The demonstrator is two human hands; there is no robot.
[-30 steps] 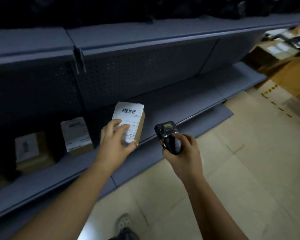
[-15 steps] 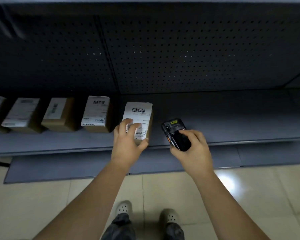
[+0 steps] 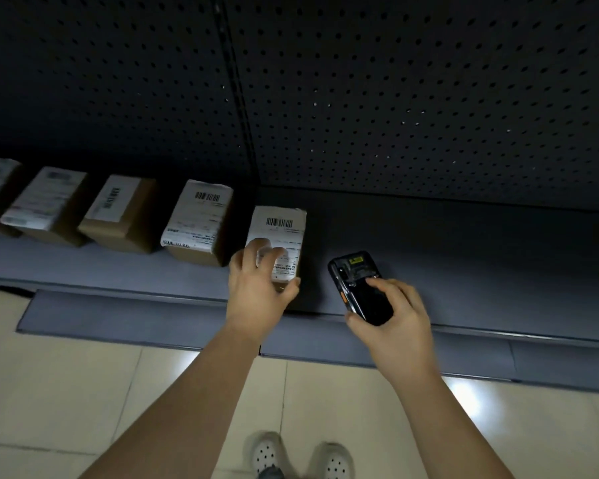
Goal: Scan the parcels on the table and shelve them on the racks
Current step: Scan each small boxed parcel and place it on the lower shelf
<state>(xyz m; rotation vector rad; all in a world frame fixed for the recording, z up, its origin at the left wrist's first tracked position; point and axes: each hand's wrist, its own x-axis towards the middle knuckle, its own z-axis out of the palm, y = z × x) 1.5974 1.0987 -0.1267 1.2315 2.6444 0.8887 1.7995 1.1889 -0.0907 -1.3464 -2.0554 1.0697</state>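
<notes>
The left grip (image 3: 256, 288) grasps the parcel (image 3: 284, 226), fingers over its labelled top and thumb on its right side. The parcel is at the front of the shelf (image 3: 464, 264), just right of four boxes (image 3: 198, 223). The right grip (image 3: 398, 326) clasps a black scanner (image 3: 357, 281) near the parcel.

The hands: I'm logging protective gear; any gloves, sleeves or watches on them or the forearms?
None visible. The left hand and right hand are ungloved; both forearms show no sleeves, watches or bands down to the frame edge.
</notes>
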